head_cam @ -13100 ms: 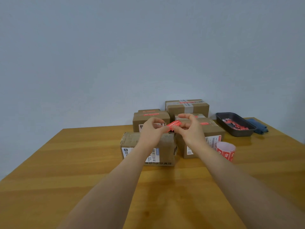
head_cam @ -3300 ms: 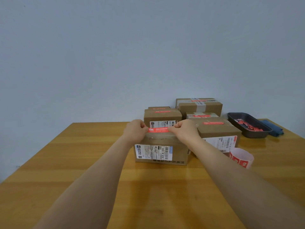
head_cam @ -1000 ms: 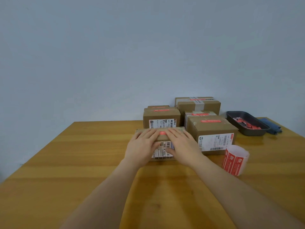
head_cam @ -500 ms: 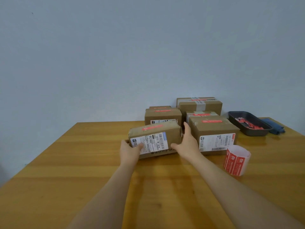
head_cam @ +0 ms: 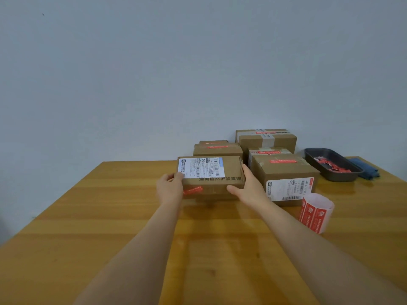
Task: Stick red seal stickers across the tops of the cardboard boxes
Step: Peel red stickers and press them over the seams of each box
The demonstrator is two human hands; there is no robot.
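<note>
Two hands used: box (head_cam: 211,177) gripped at ends, left hand (head_cam: 170,190) and right hand (head_cam: 247,188) fingers curled round it, tipped off surface (head_cam: 88,216), sealed face (head_cam: 193,191) forward, probably for unsealed side.

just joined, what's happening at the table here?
A person is sealing cardboard boxes with red stickers. Right now the left hand and right hand grip the ends of the front box, tipped so its shipping label faces up and a red seal sticker shows on the side facing the camera. Behind it, the other boxes carry red seals on top. The sticker roll stands on the table to the right.
</note>
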